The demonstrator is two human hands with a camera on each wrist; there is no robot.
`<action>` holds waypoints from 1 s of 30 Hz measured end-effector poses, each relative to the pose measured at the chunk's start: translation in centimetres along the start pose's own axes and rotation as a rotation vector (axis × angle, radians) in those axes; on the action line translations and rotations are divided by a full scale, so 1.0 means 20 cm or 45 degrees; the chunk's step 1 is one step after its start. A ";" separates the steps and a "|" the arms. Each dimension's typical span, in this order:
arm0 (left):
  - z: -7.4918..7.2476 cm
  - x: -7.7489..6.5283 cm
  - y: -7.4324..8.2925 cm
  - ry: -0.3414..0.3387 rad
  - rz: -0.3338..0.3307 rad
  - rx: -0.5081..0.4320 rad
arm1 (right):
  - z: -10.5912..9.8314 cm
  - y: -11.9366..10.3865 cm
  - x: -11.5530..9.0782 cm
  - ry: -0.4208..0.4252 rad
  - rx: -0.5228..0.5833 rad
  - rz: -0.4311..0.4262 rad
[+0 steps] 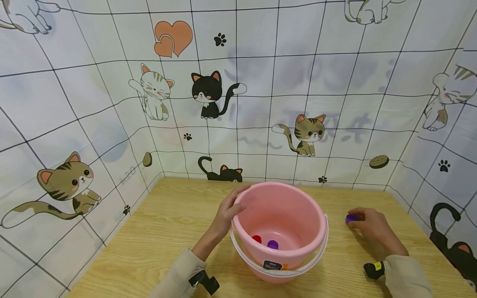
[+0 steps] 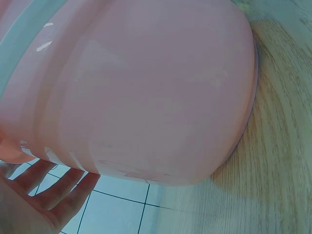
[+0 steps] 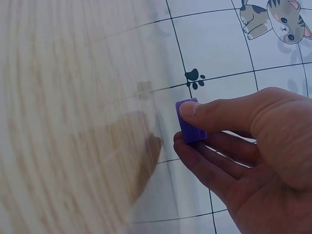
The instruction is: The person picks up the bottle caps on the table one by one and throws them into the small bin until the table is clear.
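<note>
A pink bucket (image 1: 275,256) with a white handle (image 1: 277,273) stands upright on the wooden table. My left hand (image 1: 227,213) holds its rim at the left side, the thumb lying over the edge; in the left wrist view the fingers (image 2: 73,195) reach along the bucket's outer wall. Inside, on the bottom, lie a small red piece (image 1: 256,239) and a small purple piece (image 1: 273,244). To the right of the bucket, my right hand (image 1: 372,225) pinches a small purple block (image 3: 192,122) between thumb and fingertips, close over the table.
The wooden table (image 1: 179,207) runs back to a wall covering (image 1: 257,82) printed with cats and grid lines, which also closes in both sides. Dark wrist cameras (image 1: 374,270) sit on both of the person's sleeves.
</note>
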State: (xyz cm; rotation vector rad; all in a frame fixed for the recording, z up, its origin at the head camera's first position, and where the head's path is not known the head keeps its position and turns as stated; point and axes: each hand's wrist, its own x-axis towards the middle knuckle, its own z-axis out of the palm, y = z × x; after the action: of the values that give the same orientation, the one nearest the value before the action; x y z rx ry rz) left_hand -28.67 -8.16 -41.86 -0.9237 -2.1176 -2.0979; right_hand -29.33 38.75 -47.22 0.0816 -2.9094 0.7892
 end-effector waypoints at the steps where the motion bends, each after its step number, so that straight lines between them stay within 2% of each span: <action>1: 0.00 0.00 0.00 0.000 0.000 -0.001 | 0.00 0.00 0.00 -0.008 0.000 0.005; 18: 0.00 0.00 -0.01 -0.003 0.006 -0.001 | 0.00 -0.03 0.02 -0.023 0.012 -0.007; 30: 0.00 0.00 0.00 0.003 -0.012 0.004 | -0.02 -0.10 0.02 0.039 -0.036 -0.159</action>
State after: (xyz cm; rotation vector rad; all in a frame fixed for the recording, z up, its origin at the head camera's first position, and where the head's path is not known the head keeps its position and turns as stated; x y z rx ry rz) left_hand -28.70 -8.19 -41.91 -0.9122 -2.1276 -2.0982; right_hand -29.47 37.34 -45.81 0.2439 -2.8528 0.7220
